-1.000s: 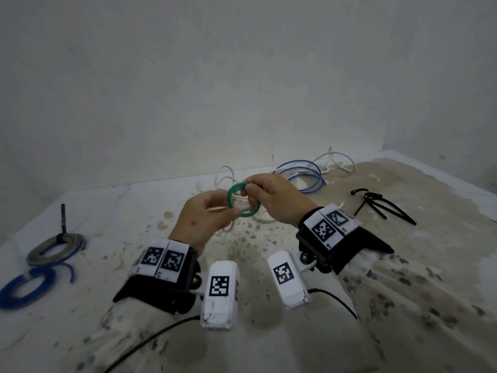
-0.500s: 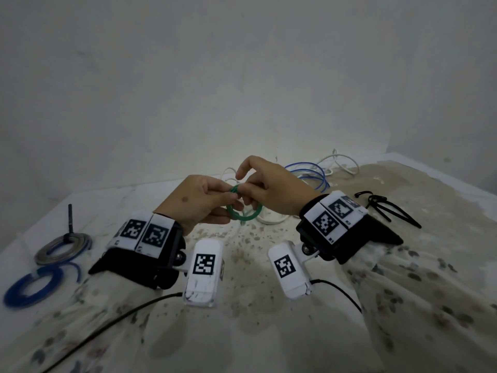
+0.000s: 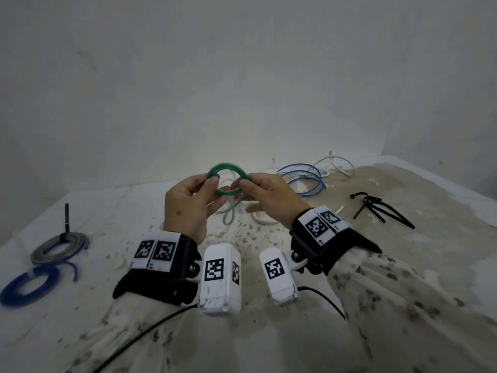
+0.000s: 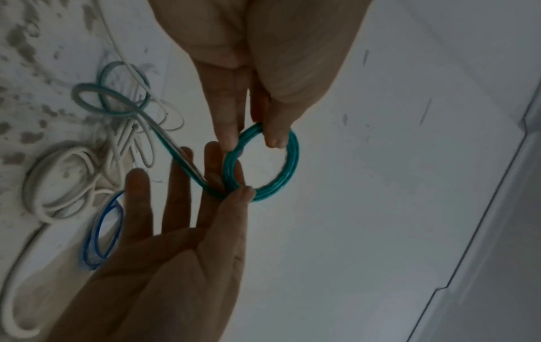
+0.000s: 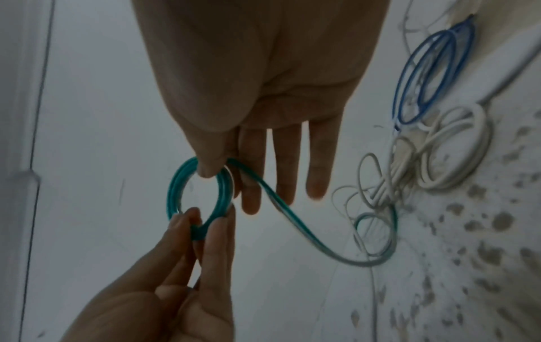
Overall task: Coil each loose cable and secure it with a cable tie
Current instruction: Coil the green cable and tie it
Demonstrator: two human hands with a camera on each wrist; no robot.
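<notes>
A: Item one?
B: Green cable (image 3: 227, 179), part-coiled ring held above the floor (image 3: 349, 251); tail trails down to it.
A: Holders?
B: Left hand (image 3: 188, 208) pinches ring's left side; right hand (image 3: 271, 195) pinches right side, other fingers straight.
A: Nearby?
B: Black cable ties (image 3: 382, 208), right of ring; blue cable (image 3: 304, 181) behind it.

The green cable coil (image 3: 227, 179) now stands higher, lifted clear above both hands and facing the head camera; the left hand (image 3: 188, 208) has shifted to pinch its left side; the right hand (image 3: 271, 200) pinches its right side, fingers spread.
</notes>
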